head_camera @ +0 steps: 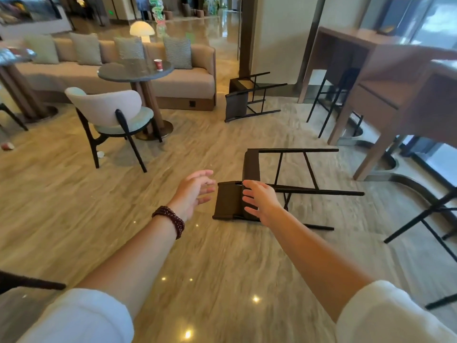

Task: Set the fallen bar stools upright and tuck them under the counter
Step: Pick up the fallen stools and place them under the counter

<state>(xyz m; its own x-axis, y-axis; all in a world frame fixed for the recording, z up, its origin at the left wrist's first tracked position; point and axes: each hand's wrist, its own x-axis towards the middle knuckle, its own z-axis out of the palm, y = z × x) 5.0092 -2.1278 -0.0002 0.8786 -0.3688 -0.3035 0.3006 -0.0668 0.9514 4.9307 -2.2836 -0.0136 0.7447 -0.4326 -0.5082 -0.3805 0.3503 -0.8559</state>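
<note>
Fingers [249, 184] of both hands are spread and loose, pinching nothing. Whether any fingertip touches the stool cannot be told.

Polished beige marble floor [222, 268] carries everything. Long brown wooden counter [395, 78] runs along its right edge. One upright black-legged stool [333, 95] already stands under it.

Near fallen bar stool [251, 167], dark brown seat on thin black metal legs, lies on its side mid-floor, straight ahead of the hands. Long axis runs left to right: seat and backrest end toward the hands, legs pointing right at the counter. Far fallen bar stool [236, 105], same make, lies toward the floor's far edge, well apart from both hands.

Right hand [259, 201] is the nearer, over the join of seat and backrest. Left hand [195, 191] is just beside the backrest's left edge, not touching it.

Judgement: reach for the first stool. Grip likely at the seat end, then swing it up so the legs drop toward the counter side.
</note>
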